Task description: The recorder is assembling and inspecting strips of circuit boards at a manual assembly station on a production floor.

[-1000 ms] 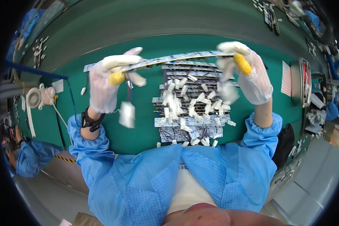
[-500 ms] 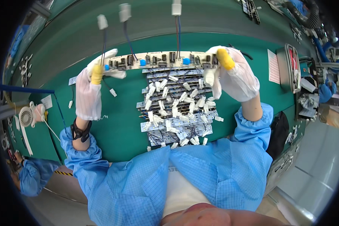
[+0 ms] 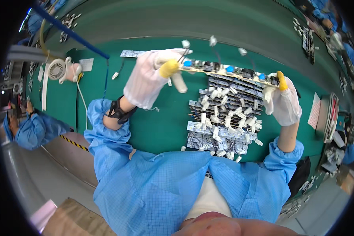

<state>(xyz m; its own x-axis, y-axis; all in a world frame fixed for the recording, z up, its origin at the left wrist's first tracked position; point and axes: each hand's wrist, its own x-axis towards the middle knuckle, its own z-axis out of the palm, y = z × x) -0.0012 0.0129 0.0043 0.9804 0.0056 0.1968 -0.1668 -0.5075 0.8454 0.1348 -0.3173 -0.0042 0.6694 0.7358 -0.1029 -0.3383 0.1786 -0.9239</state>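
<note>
A long, narrow circuit board strip (image 3: 200, 70) hangs between my two gloved hands, tilted down to the right. It carries dark components, blue round parts and wires ending in white connectors (image 3: 212, 40). My left hand (image 3: 151, 76) grips its left end, with a yellow cover on the thumb. My right hand (image 3: 284, 100) holds the right end, also with a yellow-covered thumb. Below the strip lies a stack of similar boards (image 3: 198, 126), strewn with white connectors (image 3: 224, 100) and dark wires. Behind my left hand, another light board (image 3: 132, 54) lies on the green mat.
A small pink and white fan (image 3: 58, 70) stands at the left, its white cable crossing the green mat (image 3: 153, 133). To the right are a metal box (image 3: 327, 118) and a patterned sheet (image 3: 314, 111). A co-worker's blue sleeve (image 3: 39, 131) shows at the far left.
The whole view has shifted, so the table appears farther right. The board strip has tilted, its right end now lower, and its dangling connectors have swung. Both hands still hold it.
</note>
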